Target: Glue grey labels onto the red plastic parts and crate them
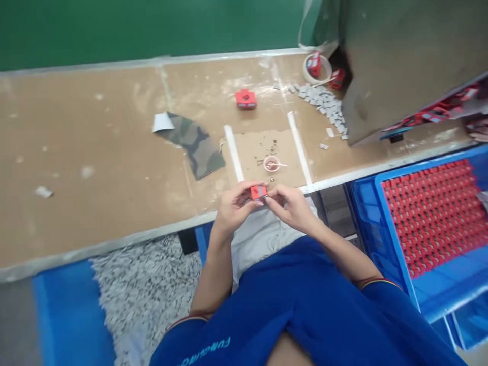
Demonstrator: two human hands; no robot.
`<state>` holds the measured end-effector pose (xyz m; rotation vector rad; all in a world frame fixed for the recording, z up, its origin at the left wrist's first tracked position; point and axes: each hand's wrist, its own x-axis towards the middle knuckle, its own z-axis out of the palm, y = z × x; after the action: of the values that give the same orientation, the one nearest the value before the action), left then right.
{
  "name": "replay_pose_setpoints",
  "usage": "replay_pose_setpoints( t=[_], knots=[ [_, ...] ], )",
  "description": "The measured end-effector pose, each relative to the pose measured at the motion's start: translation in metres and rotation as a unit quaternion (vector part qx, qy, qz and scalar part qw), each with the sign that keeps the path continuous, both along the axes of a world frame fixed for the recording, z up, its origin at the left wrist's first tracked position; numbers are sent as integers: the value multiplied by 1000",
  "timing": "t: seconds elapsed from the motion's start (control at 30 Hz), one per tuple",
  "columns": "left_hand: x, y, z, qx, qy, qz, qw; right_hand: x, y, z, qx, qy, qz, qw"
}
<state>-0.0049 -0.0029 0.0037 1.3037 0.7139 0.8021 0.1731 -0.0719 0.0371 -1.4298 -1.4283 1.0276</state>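
Left hand (pixel 238 205) and right hand (pixel 290 206) together just past the front edge of the surface, both pinching one small red block with a grey face (pixel 258 192) between them. Right under the hands, a blue short-sleeved shirt (pixel 305 300) and a rumpled white cloth (pixel 259 244). Off to the lower left, a big heap of small grey pieces (pixel 145 290) on a bright blue base (pixel 68 315), and to the right, a blue plastic crate (pixel 396 223) packed with neat rows of red pieces (pixel 434 218). Just ahead of the hands, a tiny dark round piece (pixel 272 179) and a little white cup with a thin stick in it (pixel 272 163), on a tan cardboard surface (pixel 95 168) between two white tape strips (pixel 233 152) (pixel 299 147), dark specks all around. Left of those, a camouflage fabric scrap (pixel 192 146) with a white paper piece (pixel 163 122) at one end. Further up, another red block (pixel 246 99) lying alone, then a scatter of small grey pieces (pixel 322 104) beside a grey metal panel (pixel 404 66), plus a white tape roll (pixel 316 68) with a red block on it (pixel 313 64). Green wall (pixel 114 30) at the very back.
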Motion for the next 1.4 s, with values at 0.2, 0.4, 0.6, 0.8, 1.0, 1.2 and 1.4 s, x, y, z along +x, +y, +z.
replay_pose_setpoints(
  t=[0.2,0.4,0.6,0.8,1.0,1.2,1.4],
  knots=[
    [1,-6,-3,-30,-48,4,998,0,2,6,13,-41,4,999],
    [-3,0,-3,-19,-43,-13,999,-5,3,4,19,-69,9,997],
    [-4,-1,-1,-27,-24,0,999,-10,-1,6,40,-69,-9,997],
    [-3,-3,-6,-52,-43,27,997,-3,1,18,2,-20,21,1000],
    [-3,-1,-11,-57,-23,38,997,-1,10,26,-36,-25,37,998],
    [-7,7,-6,-33,54,47,997,-1,18,26,-73,-83,57,992],
    [-9,11,-2,-19,91,56,994,-5,18,21,-67,-98,27,993]
  ],
)
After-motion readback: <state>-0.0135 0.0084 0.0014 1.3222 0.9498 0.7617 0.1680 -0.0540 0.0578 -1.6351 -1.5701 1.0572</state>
